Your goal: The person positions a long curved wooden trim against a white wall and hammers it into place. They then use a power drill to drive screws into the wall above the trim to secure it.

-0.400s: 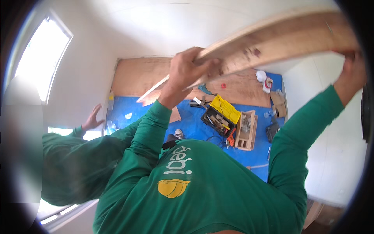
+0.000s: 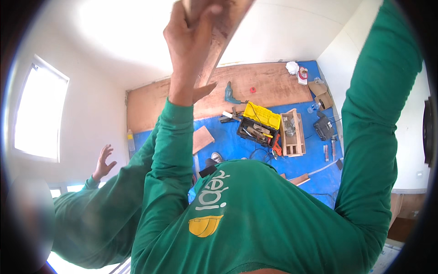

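While the view tips so that the room's blue floor sheet (image 2: 237, 144) fills the middle of the frame, a wide plywood panel (image 2: 267, 86) lies along its far side, against the white wall. Largest in front is the person's own green long-sleeved shirt, both arms raised toward the top edge. Next in size is a long wooden board (image 2: 223, 34), held overhead and running off the top of the picture. The left hand (image 2: 189, 43) is clamped around that board, fingers wrapped over its edge. The right hand is out of the frame past the top, so its grip cannot be told. At lower left, a co-worker in a matching green sleeve lifts an open hand (image 2: 104, 162) near the window. On the blue sheet sit a wooden crate (image 2: 293, 132), an open yellow-lidded toolbox (image 2: 259, 123), and a small offcut (image 2: 201, 138); a teal drill (image 2: 231, 95) rests on the plywood.
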The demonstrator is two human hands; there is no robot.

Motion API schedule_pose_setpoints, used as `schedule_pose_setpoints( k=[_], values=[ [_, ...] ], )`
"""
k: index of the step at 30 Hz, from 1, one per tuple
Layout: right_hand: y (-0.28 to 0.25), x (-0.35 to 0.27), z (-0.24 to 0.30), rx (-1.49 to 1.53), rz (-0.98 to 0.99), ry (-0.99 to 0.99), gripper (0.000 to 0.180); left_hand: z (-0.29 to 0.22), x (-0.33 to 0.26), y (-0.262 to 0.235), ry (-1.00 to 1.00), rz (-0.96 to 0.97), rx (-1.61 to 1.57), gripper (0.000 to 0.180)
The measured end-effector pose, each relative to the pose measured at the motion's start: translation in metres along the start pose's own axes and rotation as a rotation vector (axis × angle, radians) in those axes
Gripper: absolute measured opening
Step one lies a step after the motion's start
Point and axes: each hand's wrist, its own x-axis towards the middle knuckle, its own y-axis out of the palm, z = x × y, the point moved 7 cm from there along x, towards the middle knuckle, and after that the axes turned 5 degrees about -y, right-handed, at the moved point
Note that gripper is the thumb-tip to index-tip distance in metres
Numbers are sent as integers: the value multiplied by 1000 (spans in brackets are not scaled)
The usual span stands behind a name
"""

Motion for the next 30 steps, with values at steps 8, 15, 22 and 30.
schedule_pose_setpoints(
  k=[8, 15, 22, 30],
  values=[
    [168, -12, 5, -69, 499, 32, 21, -11, 42, 14, 117, -70, -457, 40],
    [213, -29, -8, -129, 677, 58, 23, 56, 36, 21, -41, -234, -681, 40],
    [162, -40, -6, -96, 529, 57, 25, 126, 4, 33, -149, -281, -750, 39],
    [-11, -188, -27, 98, -168, 165, 28, 192, 14, 39, -369, -330, -899, 52]
  ],
)
